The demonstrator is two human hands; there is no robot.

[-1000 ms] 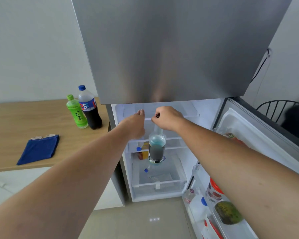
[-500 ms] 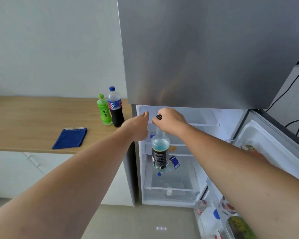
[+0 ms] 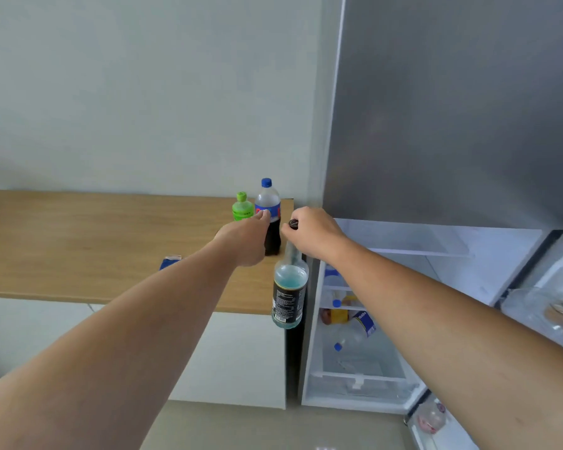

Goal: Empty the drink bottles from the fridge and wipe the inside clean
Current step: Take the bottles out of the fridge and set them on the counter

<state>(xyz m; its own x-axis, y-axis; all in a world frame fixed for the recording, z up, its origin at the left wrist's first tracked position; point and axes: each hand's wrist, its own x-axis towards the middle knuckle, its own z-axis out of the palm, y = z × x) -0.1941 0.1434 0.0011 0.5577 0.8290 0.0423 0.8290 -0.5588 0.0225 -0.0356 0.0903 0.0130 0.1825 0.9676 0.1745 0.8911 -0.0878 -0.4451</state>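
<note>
My right hand (image 3: 312, 233) grips the neck of a clear bottle of blue drink (image 3: 288, 292) with a black label. The bottle hangs upright in the air at the counter's right end, outside the fridge (image 3: 403, 241). My left hand (image 3: 246, 241) is a loose fist with nothing in it, in front of a dark cola bottle (image 3: 270, 219) with a blue cap. A green bottle (image 3: 242, 207) stands beside the cola on the wooden counter (image 3: 78, 241). Inside the fridge lie more bottles (image 3: 348, 319) with blue caps.
A blue cloth (image 3: 169, 263) lies on the counter, mostly hidden behind my left forearm. The fridge door (image 3: 546, 287) stands open to the right, its racks holding packaged food. The closed grey freezer door (image 3: 452, 108) rises above. White cabinets sit under the counter.
My right hand has carried the blue drink bottle out of the fridge and leftward to the counter's end. My left hand has moved along with it, to the cola bottle.
</note>
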